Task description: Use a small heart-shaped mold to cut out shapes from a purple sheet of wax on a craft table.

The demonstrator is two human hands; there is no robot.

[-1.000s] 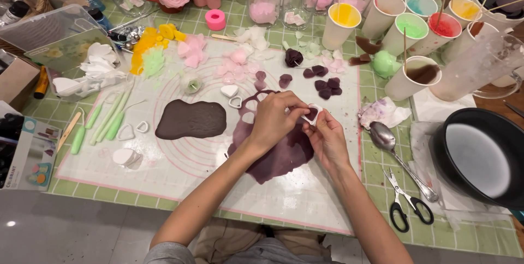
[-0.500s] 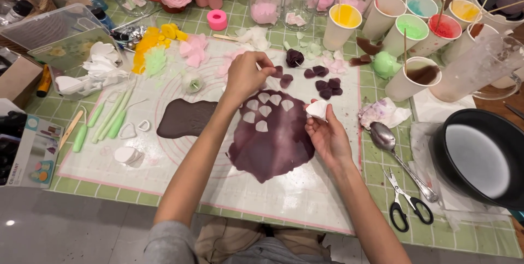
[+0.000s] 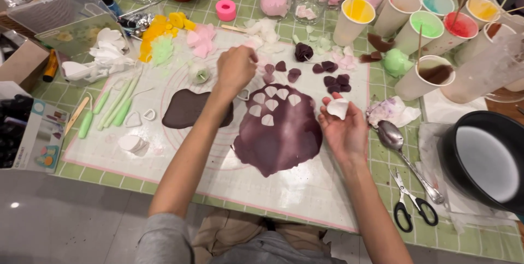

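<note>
A rolled-out sheet of dark purple clay [image 3: 281, 133] lies on the white work mat [image 3: 305, 193], with several petal-shaped holes cut in its upper part. My left hand [image 3: 236, 67] reaches past the sheet's far edge, fingers pinched near the small purple petals [image 3: 281, 67] laid there; what it holds is hidden. My right hand [image 3: 343, 125] rests palm-up at the sheet's right edge, holding a small white petal-shaped piece [image 3: 337, 107] in its fingers. More cut purple petals [image 3: 334, 80] lie above it.
A dark brown clay sheet [image 3: 188, 108] lies left of the purple one. Green tools [image 3: 112, 106] and cutters sit at the mat's left. Paper cups of coloured paint [image 3: 420, 29] stand at the back right. A spoon [image 3: 401, 155], scissors [image 3: 412, 209] and a black bowl [image 3: 486, 160] lie right.
Both hands were together over the purple sheet; they parted. My left hand reached up to the far petals. My right hand moved right with the white piece.
</note>
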